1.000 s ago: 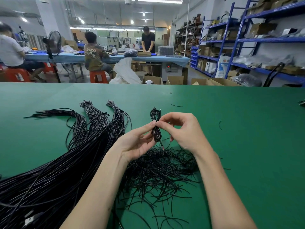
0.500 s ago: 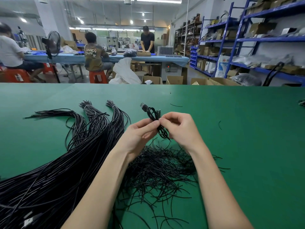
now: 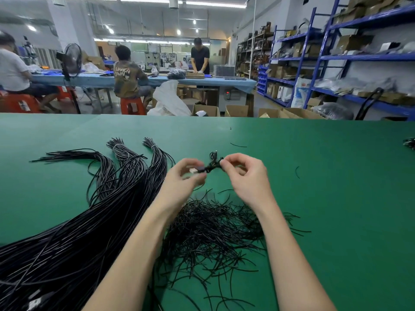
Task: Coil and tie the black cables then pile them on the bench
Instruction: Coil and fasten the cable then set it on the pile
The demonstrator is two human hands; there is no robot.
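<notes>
A small coiled black cable (image 3: 211,166) lies sideways between my two hands, above the green bench (image 3: 336,198). My left hand (image 3: 186,178) pinches its left end with blurred fingertips. My right hand (image 3: 244,173) pinches its right end between thumb and forefinger. A loop of the coil sticks up behind the fingers. A thick bundle of long black cables (image 3: 78,232) stretches from the bottom left toward the middle. Under my wrists lies a loose heap of short black ties (image 3: 213,232).
A few stray ties (image 3: 297,171) lie on the bench to the right. A dark cable pile (image 3: 409,143) shows at the right edge. Beyond the bench are people at a blue table (image 3: 157,80), cardboard boxes (image 3: 235,110) and blue shelving (image 3: 336,59).
The coil has turned from upright to lying sideways between my hands. My hands have moved slightly apart, each on one end.
</notes>
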